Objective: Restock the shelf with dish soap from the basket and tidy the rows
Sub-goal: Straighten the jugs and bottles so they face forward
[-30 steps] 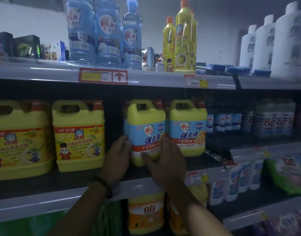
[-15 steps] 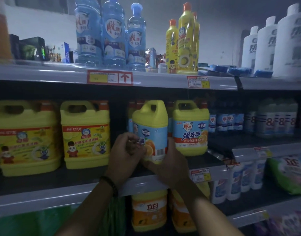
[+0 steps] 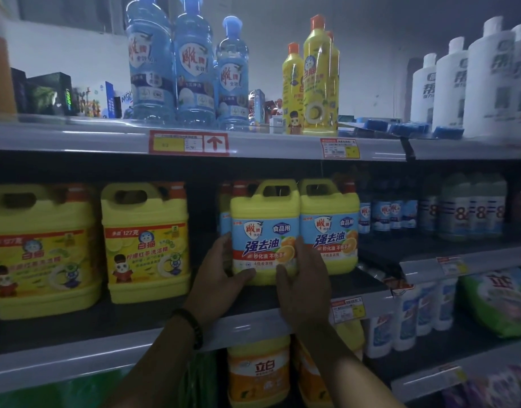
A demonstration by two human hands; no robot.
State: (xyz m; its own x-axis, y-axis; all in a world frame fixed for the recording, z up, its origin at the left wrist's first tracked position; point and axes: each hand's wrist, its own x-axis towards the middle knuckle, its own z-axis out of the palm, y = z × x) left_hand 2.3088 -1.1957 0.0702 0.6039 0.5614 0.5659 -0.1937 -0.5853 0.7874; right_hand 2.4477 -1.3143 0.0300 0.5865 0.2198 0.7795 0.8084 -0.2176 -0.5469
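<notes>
yellow dish soap jug (image 3: 263, 228) | upright on shelf (image 3: 76, 363), just beside twin jug (image 3: 330, 231) | left hand (image 3: 221, 278), right hand (image 3: 303, 287): fingers (image 3: 244, 276) gripping its lower sides

Tall white bottles (image 3: 450, 92) stand upper right, flat blue packs (image 3: 406, 128) just beside them. A green bag (image 3: 498, 301) lies far lower right

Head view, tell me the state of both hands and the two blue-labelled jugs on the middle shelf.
Blue-labelled yellow plastic soap jug, upright, label forward.
Left hand, grips its left side.
Right hand, grips its right side.
Matching jug alongside, upright, label forward.
</notes>
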